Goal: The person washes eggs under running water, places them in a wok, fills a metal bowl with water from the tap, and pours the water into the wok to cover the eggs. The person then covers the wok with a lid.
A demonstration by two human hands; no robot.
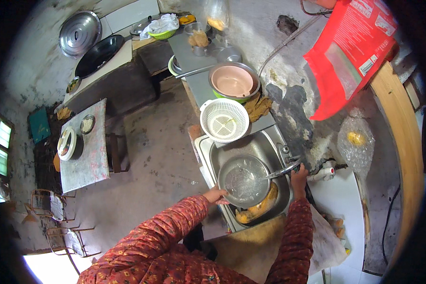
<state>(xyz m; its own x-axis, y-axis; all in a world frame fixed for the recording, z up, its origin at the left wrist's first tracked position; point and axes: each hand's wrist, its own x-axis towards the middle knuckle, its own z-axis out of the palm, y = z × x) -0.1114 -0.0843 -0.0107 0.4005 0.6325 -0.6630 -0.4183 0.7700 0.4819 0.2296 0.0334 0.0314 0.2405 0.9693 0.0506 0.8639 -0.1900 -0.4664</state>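
A round metal basin [242, 181] with water in it sits over the steel sink [218, 151]. My left hand [216, 196] grips the basin's near-left rim, thumb on top. My right hand [299, 181] is closed around the base end of the metal faucet [280, 172], where the handle is hidden by my fingers. From the spout water appears to run into the basin, and its surface is rippled. Partly under the basin, an orange-yellow squash [261, 207] lies in the sink.
Beyond the sink, a white plastic colander [224, 120] stands on the counter beside a brown cloth [258, 107] and a pink bowl [231, 81] nested in a metal one. A wooden board [248, 245] borders the sink's near side. A red bag [355, 53] hangs at right.
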